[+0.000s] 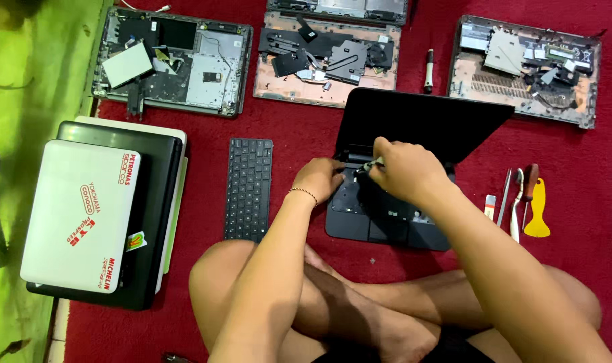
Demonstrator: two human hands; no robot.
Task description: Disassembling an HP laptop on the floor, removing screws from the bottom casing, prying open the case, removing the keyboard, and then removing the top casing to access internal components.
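floor – red carpet (299, 134) | left edge – green patterned mat (30, 81)

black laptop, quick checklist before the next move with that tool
1. Right hand grips the tool: ok.
2. Left hand rests on the black laptop base, steadying it: ok.
3. Tool tip seated near the hinge: cannot tell, fingers hide it.
4. Lid open, off the work area: ok.
5. Loose keyboard lies apart on the red mat: ok.
6. Spare tools lie beside the laptop on its right: ok.
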